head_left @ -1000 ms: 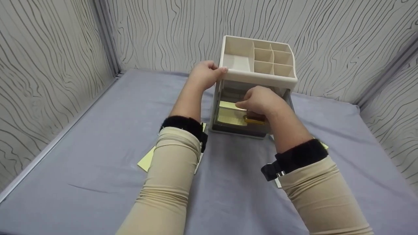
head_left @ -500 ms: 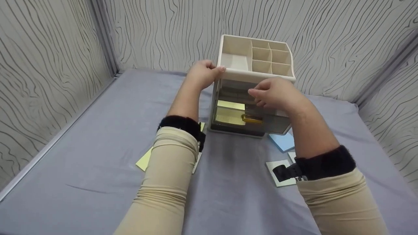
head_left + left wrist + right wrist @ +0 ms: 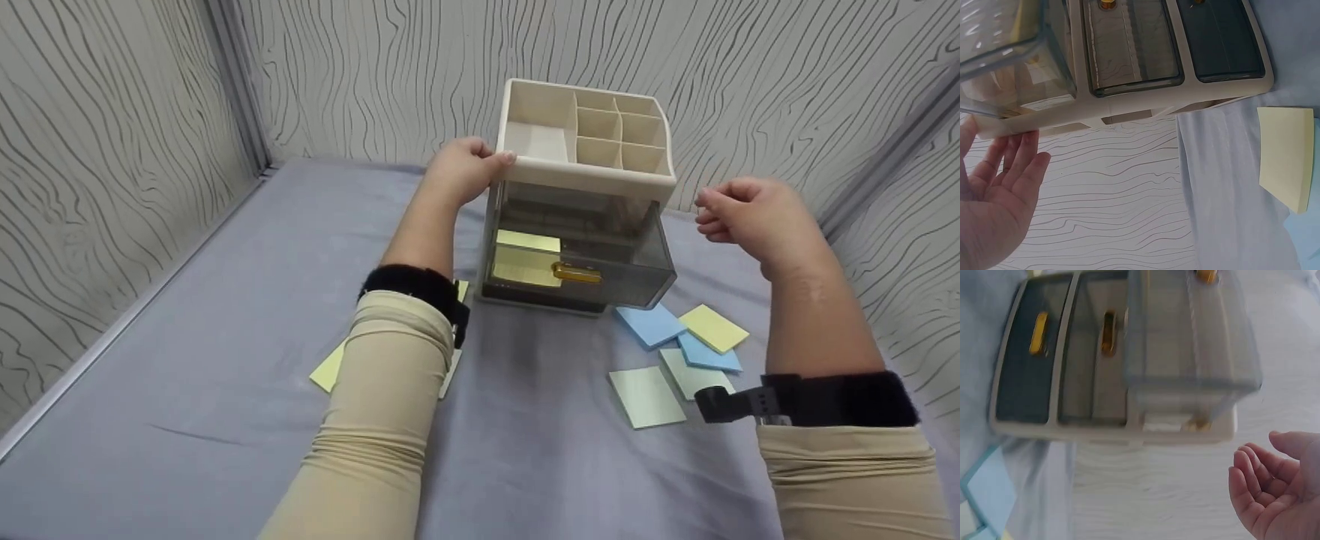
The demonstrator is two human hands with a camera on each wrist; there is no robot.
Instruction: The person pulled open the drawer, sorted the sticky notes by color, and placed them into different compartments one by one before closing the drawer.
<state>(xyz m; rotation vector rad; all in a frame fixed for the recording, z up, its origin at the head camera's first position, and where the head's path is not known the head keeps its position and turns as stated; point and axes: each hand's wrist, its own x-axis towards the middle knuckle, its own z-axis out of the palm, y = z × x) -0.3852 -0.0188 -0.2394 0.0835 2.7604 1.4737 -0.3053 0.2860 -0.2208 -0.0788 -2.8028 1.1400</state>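
Observation:
A cream desk organizer point(image 3: 589, 174) with smoky see-through drawers stands at the back of the table. Its top drawer point(image 3: 634, 266), with a gold handle point(image 3: 576, 273), is pulled out. Inside, at the left, lies a yellow sticky-note pad point(image 3: 527, 259). My left hand point(image 3: 465, 172) holds the organizer's upper left front corner, thumb on the front rim; the left wrist view has its fingertips point(image 3: 1030, 143) against the side. To the right of the organizer hovers my right hand point(image 3: 761, 221), fingers loosely curled and holding nothing, also visible in the right wrist view.
Right of the organizer's foot lie blue pads point(image 3: 649, 326), a yellow pad point(image 3: 714, 328) and pale green pads point(image 3: 646, 397), some overlapping. Another yellow pad point(image 3: 327, 367) shows partly from behind my left forearm. Patterned wall panels point(image 3: 375, 75) enclose the table.
My right hand has come up out of the open drawer and moved right, away from the organizer, uncovering the drawer front and the pads on the right. The left hand keeps its hold.

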